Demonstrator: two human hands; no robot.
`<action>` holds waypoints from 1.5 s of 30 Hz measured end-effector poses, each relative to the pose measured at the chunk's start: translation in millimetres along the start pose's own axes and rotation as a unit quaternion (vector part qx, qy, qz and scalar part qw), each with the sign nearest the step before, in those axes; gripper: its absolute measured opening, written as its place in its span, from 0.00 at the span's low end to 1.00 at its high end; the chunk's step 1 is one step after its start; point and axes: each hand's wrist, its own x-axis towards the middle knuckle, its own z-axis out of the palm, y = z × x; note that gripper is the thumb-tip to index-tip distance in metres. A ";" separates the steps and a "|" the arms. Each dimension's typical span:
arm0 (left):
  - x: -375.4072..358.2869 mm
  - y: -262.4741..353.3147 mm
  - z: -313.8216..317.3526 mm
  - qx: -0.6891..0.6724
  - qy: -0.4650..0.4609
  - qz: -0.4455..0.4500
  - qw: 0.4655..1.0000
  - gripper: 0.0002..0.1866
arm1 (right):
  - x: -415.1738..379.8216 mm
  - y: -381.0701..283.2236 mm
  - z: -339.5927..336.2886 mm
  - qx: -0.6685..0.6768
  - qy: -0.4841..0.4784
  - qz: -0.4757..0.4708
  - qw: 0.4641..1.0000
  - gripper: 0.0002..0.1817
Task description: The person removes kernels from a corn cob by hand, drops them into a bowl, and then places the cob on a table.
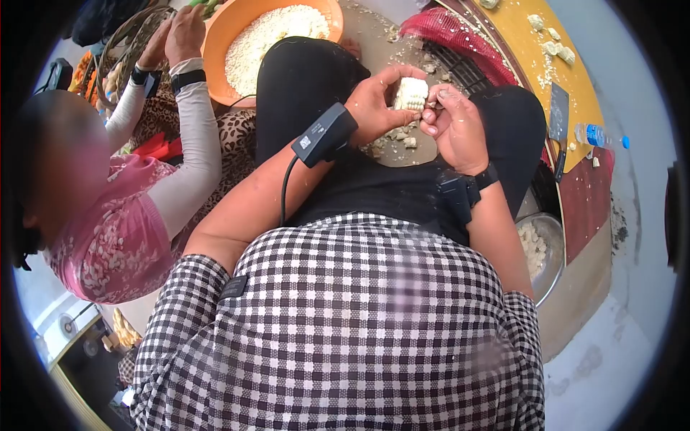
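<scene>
A short chunk of pale corn cob (411, 93), with rows of kernels on it, is held above my lap. My left hand (374, 106) wraps round it, thumb below and fingers above. Close by on the right, my right hand (460, 129) has its thumb and fingers pinched together near the end of the chunk. Whatever lies between those fingertips is too small to make out. Broken bits of cob (410, 142) lie on the floor between my legs.
An orange basin (214, 65) holds loose pale kernels (277, 39). Another person's hands (176, 37) are raised at left. On the right are a yellow board (588, 115), a knife (558, 115), a plastic bottle (602, 136), a red mesh bag (449, 34) and a metal bowl (552, 276) with pale pieces.
</scene>
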 end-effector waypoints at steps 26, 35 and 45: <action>0.8 -4.5 -8.7 -0.109 0.056 -0.065 0.990 0.29 | -2.3 0.4 8.9 -0.119 -0.016 0.007 0.993 0.04; -0.7 -3.4 -3.5 -0.036 -0.005 0.004 0.999 0.30 | 1.5 -4.1 -0.5 0.013 -0.026 0.035 0.999 0.10; -5.0 17.8 -0.1 0.181 0.009 0.004 0.983 0.29 | 4.4 6.2 -3.5 -0.045 0.008 0.032 0.998 0.08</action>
